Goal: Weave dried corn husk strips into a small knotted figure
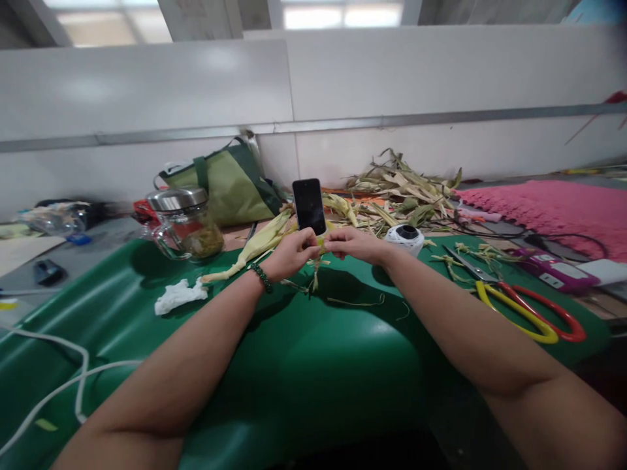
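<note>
My left hand [292,253], with a green bead bracelet [261,277] at the wrist, is closed in a pinch. Facing it, my right hand [356,246] pinches too, and the fingertips nearly meet. A small yellowish strip of corn husk [321,243] shows between them; its ends are partly hidden by the fingers. Just below lies or hangs a knotted bit of husk [314,282]; which of the two I cannot tell. Right behind the hands a phone [309,205] stands upright. A spool of white thread [404,241] sits beside my right wrist.
Scissors [529,312] with red and yellow handles lie at right by a purple packet [556,269]. Dry husks [406,189] are heaped behind. To the left are a long pale husk [257,248], crumpled tissue [181,297], a glass jug [181,225], a green bag [230,186] and white cables [83,365].
</note>
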A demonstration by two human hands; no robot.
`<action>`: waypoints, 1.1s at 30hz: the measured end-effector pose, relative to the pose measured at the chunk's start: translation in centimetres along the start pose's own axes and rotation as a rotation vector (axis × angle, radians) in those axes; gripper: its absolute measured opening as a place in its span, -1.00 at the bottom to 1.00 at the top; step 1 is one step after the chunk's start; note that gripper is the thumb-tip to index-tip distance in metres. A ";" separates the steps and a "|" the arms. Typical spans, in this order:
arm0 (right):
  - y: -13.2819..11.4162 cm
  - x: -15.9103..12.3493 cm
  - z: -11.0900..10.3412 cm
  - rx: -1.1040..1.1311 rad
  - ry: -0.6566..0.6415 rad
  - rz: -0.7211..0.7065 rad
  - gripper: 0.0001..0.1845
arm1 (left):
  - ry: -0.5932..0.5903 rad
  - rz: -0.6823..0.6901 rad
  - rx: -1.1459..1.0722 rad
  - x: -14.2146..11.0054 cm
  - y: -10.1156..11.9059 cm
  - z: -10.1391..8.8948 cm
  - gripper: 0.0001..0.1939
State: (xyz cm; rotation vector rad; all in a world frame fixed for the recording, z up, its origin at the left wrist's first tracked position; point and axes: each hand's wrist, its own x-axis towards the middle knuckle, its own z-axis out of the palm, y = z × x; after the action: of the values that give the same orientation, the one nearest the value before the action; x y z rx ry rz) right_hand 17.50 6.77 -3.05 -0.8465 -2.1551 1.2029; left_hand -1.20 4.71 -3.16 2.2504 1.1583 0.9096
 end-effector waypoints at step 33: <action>-0.2 0.3 1.2 -0.039 0.152 0.219 -0.75 | -0.045 -0.048 -0.086 0.1 0.3 -0.6 -0.86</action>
State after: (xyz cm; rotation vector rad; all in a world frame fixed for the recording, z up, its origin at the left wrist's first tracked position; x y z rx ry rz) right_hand 16.46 6.26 -3.37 -1.1767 -2.0089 1.1615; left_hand -1.41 4.64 -2.56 2.1544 1.1272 0.8685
